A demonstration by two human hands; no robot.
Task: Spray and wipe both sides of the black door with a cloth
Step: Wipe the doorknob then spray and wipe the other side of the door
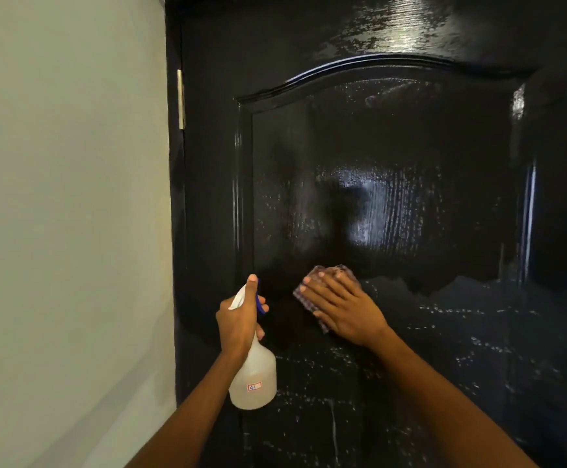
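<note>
The glossy black door [393, 157] fills the view, its arched raised panel wet with droplets and streaks. My left hand [238, 322] grips a translucent white spray bottle [255, 380] by the neck, with the thumb up along its white nozzle and blue trigger; a small label reads 41. My right hand [343, 305] lies flat with straight fingers on a checked cloth [338, 271], pressing it against the door near the lower part of the panel. Most of the cloth is hidden under the hand.
A pale wall [69, 214] runs along the left, meeting the door's hinge edge, where a metal hinge [180, 99] shows. Drip trails run down the lower door.
</note>
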